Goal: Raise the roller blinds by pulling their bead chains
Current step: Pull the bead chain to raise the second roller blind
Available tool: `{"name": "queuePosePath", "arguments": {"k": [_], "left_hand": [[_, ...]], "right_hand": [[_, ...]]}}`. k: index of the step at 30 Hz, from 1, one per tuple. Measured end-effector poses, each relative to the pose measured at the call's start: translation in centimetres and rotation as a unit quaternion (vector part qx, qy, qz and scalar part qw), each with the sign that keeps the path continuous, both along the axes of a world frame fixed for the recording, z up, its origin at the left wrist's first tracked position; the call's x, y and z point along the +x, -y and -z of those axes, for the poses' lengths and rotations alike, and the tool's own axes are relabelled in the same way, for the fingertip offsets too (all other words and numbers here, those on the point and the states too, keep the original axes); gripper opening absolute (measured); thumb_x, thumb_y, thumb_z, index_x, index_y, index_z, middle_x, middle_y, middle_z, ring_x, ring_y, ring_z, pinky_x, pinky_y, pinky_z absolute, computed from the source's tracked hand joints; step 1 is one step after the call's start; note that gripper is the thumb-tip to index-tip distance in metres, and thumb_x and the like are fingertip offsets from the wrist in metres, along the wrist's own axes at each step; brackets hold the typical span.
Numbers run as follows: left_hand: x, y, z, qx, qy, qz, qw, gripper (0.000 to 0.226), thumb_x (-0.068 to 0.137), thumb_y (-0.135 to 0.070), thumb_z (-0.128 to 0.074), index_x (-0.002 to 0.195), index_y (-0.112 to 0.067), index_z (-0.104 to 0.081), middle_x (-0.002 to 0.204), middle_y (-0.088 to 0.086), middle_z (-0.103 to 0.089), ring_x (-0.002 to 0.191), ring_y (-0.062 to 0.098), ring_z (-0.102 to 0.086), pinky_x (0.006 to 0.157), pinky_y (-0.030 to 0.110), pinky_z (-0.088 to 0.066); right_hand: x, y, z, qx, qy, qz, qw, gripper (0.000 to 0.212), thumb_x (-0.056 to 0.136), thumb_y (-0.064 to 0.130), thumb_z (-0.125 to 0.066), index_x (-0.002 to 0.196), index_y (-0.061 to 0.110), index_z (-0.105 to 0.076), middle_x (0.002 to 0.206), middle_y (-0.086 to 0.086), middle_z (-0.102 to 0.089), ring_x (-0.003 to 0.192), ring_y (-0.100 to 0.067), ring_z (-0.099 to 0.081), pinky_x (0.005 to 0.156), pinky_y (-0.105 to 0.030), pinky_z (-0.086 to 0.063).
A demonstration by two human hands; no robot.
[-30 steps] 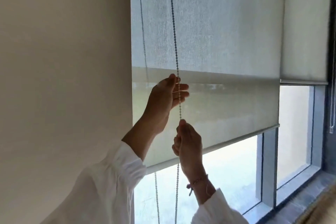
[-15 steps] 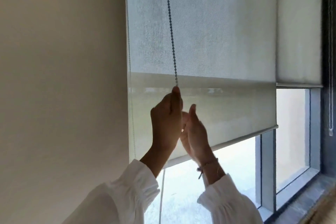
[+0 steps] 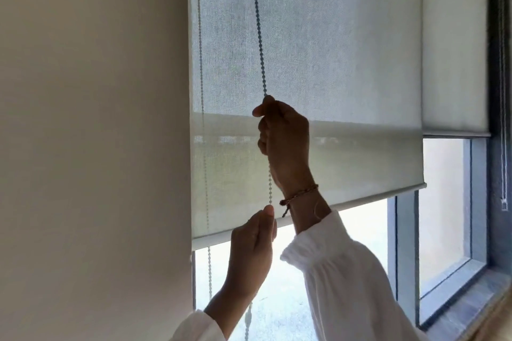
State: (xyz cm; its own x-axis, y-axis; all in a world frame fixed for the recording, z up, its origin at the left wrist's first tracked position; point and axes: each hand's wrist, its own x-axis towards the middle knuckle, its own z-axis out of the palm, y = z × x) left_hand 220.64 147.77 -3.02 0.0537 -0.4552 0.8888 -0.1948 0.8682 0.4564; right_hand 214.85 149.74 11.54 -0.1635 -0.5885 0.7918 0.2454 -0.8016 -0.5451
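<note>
A plain beige wall is filling the left of the view. Beside it, two pale grey translucent fabric roller blinds are hanging in front of a grey-framed window: the wide near blind, whose bottom bar is sitting partway down the glass, and a narrower far blind, whose lower edge is sitting higher. Two white gathered sleeves are entering from below, the right sleeve and the left sleeve.

The right hand is clenching around the front strand of the metal bead chain, thumb and fingers closed on it at the upper position; a braided cord bracelet is circling its wrist. The left hand is pinching the same strand lower down, between thumb and curled fingers, in front of the bottom bar. The gripped strand is running nearly vertical, leaning slightly leftward toward the top, taut between and above the two hands. A second strand is hanging straight down along the near blind's left edge, untouched. One further thin chain is hanging at the far right.
</note>
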Motion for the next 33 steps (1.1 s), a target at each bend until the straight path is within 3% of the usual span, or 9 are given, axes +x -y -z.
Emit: {"name": "queuePosePath", "arguments": {"k": [5,9,12,14,17,19,22,26,33], "left_hand": [[1.6,0.8,-2.5,0.15,-0.059,0.121,0.979,0.046,0.085,-0.048,-0.022,0.077,-0.019,-0.057,0.054,-0.004,-0.061,0.051,0.008,-0.058,0.053,0.022,-0.048],[2.1,0.2,-8.2,0.123,-0.073,0.188,0.972,0.04,0.095,-0.037,-0.019,0.097,-0.022,-0.056,0.073,-0.016,-0.073,0.078,-0.004,-0.065,0.069,0.01,-0.049],[2.5,-1.4,-12.8,0.095,-0.069,0.223,0.968,0.041,0.097,-0.036,-0.024,0.107,-0.012,-0.056,0.091,0.002,-0.068,0.087,0.013,-0.065,0.078,0.024,-0.051],[2.5,-2.6,-15.0,0.103,-0.091,0.27,0.953,0.042,0.097,-0.038,-0.027,0.104,-0.009,-0.057,0.078,0.001,-0.062,0.067,0.012,-0.061,0.06,0.021,-0.05],[1.7,-3.5,-16.7,0.127,-0.154,0.288,0.937,0.039,0.097,-0.038,-0.033,0.072,-0.016,-0.053,0.044,-0.01,-0.04,0.034,0.002,-0.031,0.031,0.015,-0.025],[0.9,-3.4,-16.7,0.093,-0.191,0.245,0.946,0.043,0.098,-0.034,-0.034,0.059,-0.019,-0.043,0.036,-0.011,-0.033,0.029,0.002,-0.022,0.028,0.014,-0.016],[0.2,-3.2,-16.5,0.03,-0.218,0.2,0.955,0.044,0.098,-0.031,-0.036,0.055,-0.021,-0.039,0.037,-0.011,-0.03,0.03,0.003,-0.021,0.032,0.013,-0.015],[0.1,-3.8,-15.7,-0.035,-0.203,0.138,0.969,0.045,0.096,-0.03,-0.039,0.053,-0.021,-0.036,0.039,-0.01,-0.026,0.033,0.007,-0.021,0.036,0.016,-0.02],[0.0,-2.3,-7.9,-0.011,-0.122,0.053,0.991,0.034,0.084,-0.046,-0.044,0.053,-0.032,-0.042,0.042,-0.009,-0.035,0.041,0.011,-0.028,0.047,0.032,-0.024]], "right_hand": [[-0.2,-0.4,1.1,-0.057,-0.004,0.094,0.994,0.033,0.094,0.02,-0.046,0.062,0.025,-0.056,0.036,0.015,-0.043,0.036,-0.003,-0.035,0.046,-0.021,-0.027],[0.6,-0.1,4.8,-0.096,-0.035,0.22,0.97,0.027,0.091,0.021,-0.043,0.07,0.016,-0.06,0.05,0.011,-0.057,0.047,-0.006,-0.051,0.046,-0.016,-0.038],[1.1,0.2,9.3,-0.172,-0.069,0.27,0.945,0.028,0.091,0.018,-0.04,0.076,0.005,-0.06,0.057,0.002,-0.059,0.049,0.005,-0.05,0.047,-0.002,-0.032],[1.1,0.5,11.7,-0.189,-0.085,0.305,0.929,0.026,0.094,0.021,-0.04,0.077,0.011,-0.057,0.058,-0.001,-0.061,0.05,0.016,-0.042,0.053,0.003,-0.028],[0.9,0.6,13.4,-0.211,-0.107,0.326,0.915,0.022,0.093,0.019,-0.04,0.077,0.014,-0.055,0.06,0.002,-0.061,0.052,0.007,-0.047,0.057,0.004,-0.03],[0.7,0.7,13.2,-0.183,-0.111,0.294,0.932,0.018,0.089,0.017,-0.043,0.077,0.016,-0.057,0.057,0.011,-0.057,0.049,0.004,-0.045,0.054,0.0,-0.03],[0.3,0.8,12.2,-0.036,-0.055,0.124,0.99,0.03,0.087,0.036,-0.044,0.07,0.019,-0.062,0.048,0.015,-0.052,0.047,-0.003,-0.04,0.052,-0.016,-0.033],[-1.2,1.1,8.8,0.08,0.003,0.015,0.997,0.057,0.087,0.059,-0.031,0.064,0.024,-0.069,0.057,0.01,-0.063,0.062,-0.008,-0.056,0.063,-0.025,-0.041],[-1.6,-1.1,0.3,0.061,0.033,-0.135,0.988,0.037,0.095,0.037,-0.038,0.084,0.011,-0.063,0.077,-0.003,-0.064,0.07,-0.014,-0.062,0.063,-0.024,-0.05]]}}
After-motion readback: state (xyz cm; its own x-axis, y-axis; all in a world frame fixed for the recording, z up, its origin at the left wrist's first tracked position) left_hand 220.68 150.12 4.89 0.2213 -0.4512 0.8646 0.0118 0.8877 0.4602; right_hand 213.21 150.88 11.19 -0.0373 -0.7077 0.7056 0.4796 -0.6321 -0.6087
